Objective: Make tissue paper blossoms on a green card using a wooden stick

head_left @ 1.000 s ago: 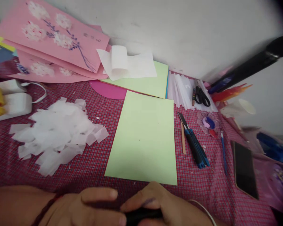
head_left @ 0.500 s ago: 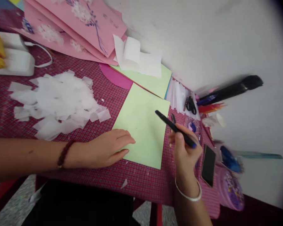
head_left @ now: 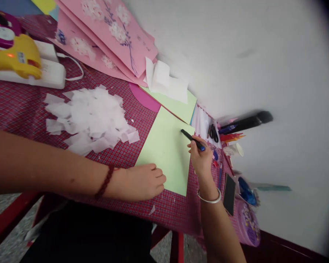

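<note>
A light green sheet of paper (head_left: 167, 146) lies on the red checked tablecloth (head_left: 120, 153). My left hand (head_left: 142, 181) rests on the sheet's near left corner, fingers curled loosely together against the paper. My right hand (head_left: 200, 159) is closed round a black pen (head_left: 191, 138), whose tip points at the upper right part of the sheet. A red bead bracelet is on my left wrist and a silver bangle on my right.
A heap of white tissue pieces (head_left: 90, 118) lies left of the sheet. Pink flower cards (head_left: 109, 33) lean at the back by a white wall. Scissors (head_left: 213, 132), a phone (head_left: 229, 188), pens and a paper cup (head_left: 234, 149) crowd the right. A yellow device (head_left: 15, 56) sits far left.
The view has pulled back and tilted. My right hand has carried the pen up toward the sheet's far right corner. My left hand stays on the near left corner.
</note>
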